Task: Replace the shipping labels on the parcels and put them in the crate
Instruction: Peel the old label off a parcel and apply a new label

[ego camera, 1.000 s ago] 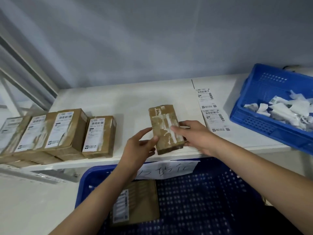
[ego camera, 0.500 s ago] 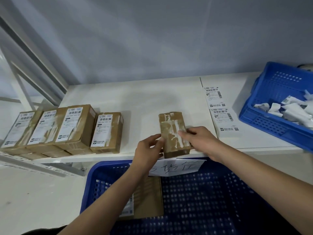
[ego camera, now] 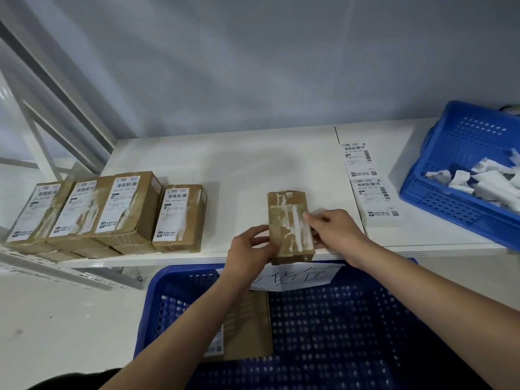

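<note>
Two hands hold one small brown parcel [ego camera: 289, 225] at the front edge of the white table [ego camera: 239, 164]. It lies flat between the hands, and its top has torn white bits on it. The left hand [ego camera: 249, 249] grips its left side with curled fingers and thumb. The right hand [ego camera: 336, 229] holds its right side, with fingertips on top. Four more parcels [ego camera: 107, 209] with labels sit in a row, well apart to the left. Two new labels [ego camera: 368, 184] lie flat, near the right hand. A big blue crate [ego camera: 168, 294] sits below the table edge with one parcel inside [ego camera: 247, 327]. Another blue crate [ego camera: 461, 164], far right, holds crumpled paper scraps [ego camera: 484, 184].
</note>
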